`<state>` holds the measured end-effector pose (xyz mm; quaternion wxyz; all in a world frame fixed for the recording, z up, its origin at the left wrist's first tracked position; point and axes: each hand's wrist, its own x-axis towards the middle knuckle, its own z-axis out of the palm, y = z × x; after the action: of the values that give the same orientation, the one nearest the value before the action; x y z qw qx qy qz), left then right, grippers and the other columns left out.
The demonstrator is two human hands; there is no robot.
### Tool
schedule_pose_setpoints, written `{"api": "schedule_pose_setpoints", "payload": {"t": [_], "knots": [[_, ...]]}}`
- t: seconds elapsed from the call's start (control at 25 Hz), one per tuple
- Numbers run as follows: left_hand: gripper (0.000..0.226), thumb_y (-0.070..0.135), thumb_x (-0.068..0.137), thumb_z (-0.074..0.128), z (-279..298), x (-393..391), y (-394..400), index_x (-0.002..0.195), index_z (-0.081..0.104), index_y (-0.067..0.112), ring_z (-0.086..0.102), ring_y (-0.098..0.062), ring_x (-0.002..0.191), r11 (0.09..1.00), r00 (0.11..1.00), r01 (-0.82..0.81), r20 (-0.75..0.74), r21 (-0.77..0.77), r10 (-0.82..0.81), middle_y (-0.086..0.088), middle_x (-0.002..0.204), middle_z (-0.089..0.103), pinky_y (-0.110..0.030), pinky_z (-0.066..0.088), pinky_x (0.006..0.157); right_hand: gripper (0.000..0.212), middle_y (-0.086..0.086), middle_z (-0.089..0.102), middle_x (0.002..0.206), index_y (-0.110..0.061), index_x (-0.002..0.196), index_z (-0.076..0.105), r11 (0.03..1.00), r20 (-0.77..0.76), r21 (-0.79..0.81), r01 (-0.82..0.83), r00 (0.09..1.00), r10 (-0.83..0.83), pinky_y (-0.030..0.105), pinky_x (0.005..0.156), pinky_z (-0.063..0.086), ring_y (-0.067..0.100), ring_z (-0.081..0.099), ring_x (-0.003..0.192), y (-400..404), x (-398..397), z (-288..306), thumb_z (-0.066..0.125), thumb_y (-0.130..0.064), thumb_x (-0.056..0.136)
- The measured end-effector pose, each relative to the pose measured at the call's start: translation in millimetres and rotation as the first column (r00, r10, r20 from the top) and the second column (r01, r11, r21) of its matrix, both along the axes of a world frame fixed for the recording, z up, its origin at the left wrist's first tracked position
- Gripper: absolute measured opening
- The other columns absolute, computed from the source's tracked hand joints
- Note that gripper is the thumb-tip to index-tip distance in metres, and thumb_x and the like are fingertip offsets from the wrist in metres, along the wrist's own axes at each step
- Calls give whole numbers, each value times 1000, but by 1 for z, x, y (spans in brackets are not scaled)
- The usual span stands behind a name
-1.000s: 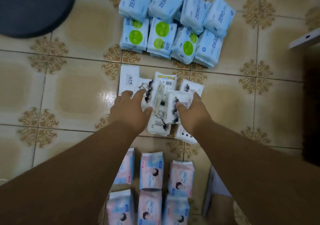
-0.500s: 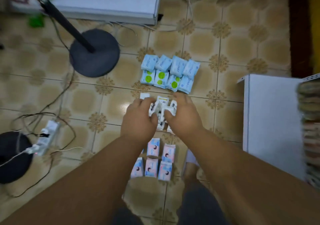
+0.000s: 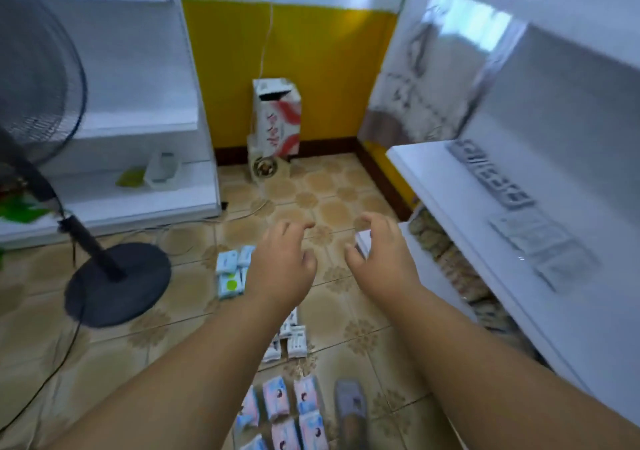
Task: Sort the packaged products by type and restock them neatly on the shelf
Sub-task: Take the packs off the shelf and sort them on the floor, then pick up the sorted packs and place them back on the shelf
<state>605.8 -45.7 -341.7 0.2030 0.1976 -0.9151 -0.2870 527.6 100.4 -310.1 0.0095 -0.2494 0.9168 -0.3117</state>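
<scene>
The white shelf [image 3: 460, 186] on the right is the biggest thing here; its upper board carries a row of flat packs, too blurred to name, and the level below is packed with tan bundles [image 3: 460, 269]. A second white shelf [image 3: 138, 120] stands on the left behind a black floor fan [image 3: 114, 280]. A red-and-white carton [image 3: 276, 120] leans against the yellow wall.

On the tiled floor the packs lie sorted in 3 groups: blue packs [image 3: 230, 269] partly behind the left wrist, white packs [image 3: 294, 339] in the middle, pink packs [image 3: 294, 411] nearest, just beside a grey slipper [image 3: 351, 404].

The left hand [image 3: 282, 262] and the right hand [image 3: 379, 255] hang in the air above the floor, fingers loosely curled, holding nothing.

The packs look like soft, film-wrapped bundles, so probably light, squashy and a little slick. Several pressed together between both palms, held by the flat faces, should carry better than a pinch at the wrap.
</scene>
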Motion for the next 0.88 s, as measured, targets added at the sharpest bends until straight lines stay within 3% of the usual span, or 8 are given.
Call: {"api": "schedule_pose_setpoints", "payload": {"t": [0.24,0.4,0.48,0.6,0.88], "knots": [[44,20,84,60,106,46,102,127,55,27,53,-15,108,983,964,144,-210,-114,-166,7,118,55,-32,44,93,54,-4,44,133,-23,138,43,972,-166,-201,119,974,-154,34,95,48,13,51,114,108,71,104,64,-32,89],[44,22,87,56,166,56,195,131,52,26,47,-15,118,958,920,192,-301,-212,-251,7,128,52,-29,36,100,48,-11,45,127,-29,132,44,923,-199,-352,158,951,-239,19,81,40,5,51,109,193,102,154,65,-30,89],[43,25,89,55,185,55,258,132,52,28,45,-14,121,955,891,220,-357,-200,-281,8,130,51,-30,37,101,45,-14,47,121,-33,127,45,892,-215,-423,162,938,-272,17,79,43,2,53,104,252,114,180,67,-28,88],[43,26,90,57,208,47,348,133,50,29,43,-13,124,950,868,285,-386,-129,-313,9,132,51,-34,41,102,43,-17,47,118,-37,122,44,882,-267,-439,172,912,-310,11,78,42,-1,52,102,347,125,218,67,-28,88],[41,30,93,57,280,7,526,133,48,32,45,-13,123,850,724,470,-446,-238,-525,9,136,49,-31,39,103,41,-20,45,124,-36,125,44,805,-341,-504,313,784,-518,6,73,39,-4,52,103,513,122,270,65,-29,91]]}}
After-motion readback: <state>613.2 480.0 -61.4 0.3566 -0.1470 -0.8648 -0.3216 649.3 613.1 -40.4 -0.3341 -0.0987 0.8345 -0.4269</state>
